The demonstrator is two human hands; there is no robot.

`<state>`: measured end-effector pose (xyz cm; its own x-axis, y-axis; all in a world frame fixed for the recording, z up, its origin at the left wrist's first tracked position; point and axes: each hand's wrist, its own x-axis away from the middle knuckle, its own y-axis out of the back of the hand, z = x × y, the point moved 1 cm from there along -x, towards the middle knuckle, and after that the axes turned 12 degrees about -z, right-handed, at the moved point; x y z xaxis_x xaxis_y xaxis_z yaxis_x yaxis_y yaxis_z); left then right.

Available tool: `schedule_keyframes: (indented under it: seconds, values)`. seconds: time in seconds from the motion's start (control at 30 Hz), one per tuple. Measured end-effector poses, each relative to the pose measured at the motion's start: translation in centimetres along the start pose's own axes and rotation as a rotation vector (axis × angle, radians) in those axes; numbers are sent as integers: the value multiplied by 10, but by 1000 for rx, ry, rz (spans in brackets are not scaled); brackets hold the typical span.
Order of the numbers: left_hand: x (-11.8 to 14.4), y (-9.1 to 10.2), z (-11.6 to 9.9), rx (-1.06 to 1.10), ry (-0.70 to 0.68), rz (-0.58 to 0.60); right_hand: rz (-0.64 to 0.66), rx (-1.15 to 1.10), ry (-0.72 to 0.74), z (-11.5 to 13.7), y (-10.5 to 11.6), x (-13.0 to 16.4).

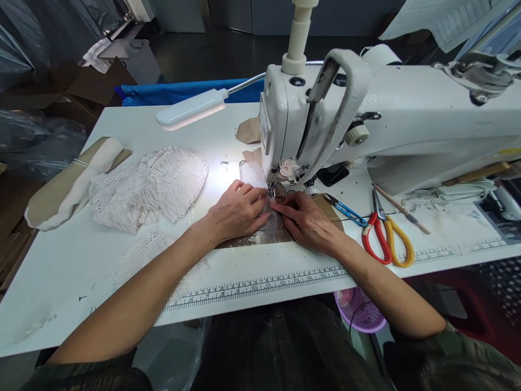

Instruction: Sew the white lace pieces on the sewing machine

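Note:
A piece of thin white fabric (267, 221) lies under the needle area of a white sewing machine (280, 125). My left hand (240, 209) is at its left side, curled fingers gripping it close to the presser foot (272, 190). On the other side my right hand (309, 220) pinches the fabric's edge between thumb and fingers, just in front of the foot. Both sets of fingertips nearly meet there. Beneath them is a brown plate (240, 241) on the table. My hands partly hide the fabric.
Right of my hand lie blue thread snips (345, 210) and red-and-yellow-handled scissors (380, 239). White lace (163, 182) is heaped at left, beside a tied beige and white bundle (77, 182). A lamp (193, 108) hangs over the table. A printed ruler (260, 287) runs along the front edge.

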<state>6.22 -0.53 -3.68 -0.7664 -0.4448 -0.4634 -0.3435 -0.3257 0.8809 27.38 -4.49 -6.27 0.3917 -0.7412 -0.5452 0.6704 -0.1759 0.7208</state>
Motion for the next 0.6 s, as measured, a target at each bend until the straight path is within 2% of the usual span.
schedule_keyframes:
  seconds: [0.1,0.2,0.3,0.47,0.6]
  values:
    - [-2,0,-4,-59,6,-40,18,32,-8,0,-1,-1]
    - [-3,4,-5,-31,22,-61,17,7,-39,-1,1,-1]
    - [-4,13,-3,142,50,-30,-17,-43,-119,-2,6,-2]
    - [-1,21,7,528,85,157,-87,-102,-207,-6,13,-4]
    - [0,15,10,586,117,149,-100,-119,-218,-6,14,-6]
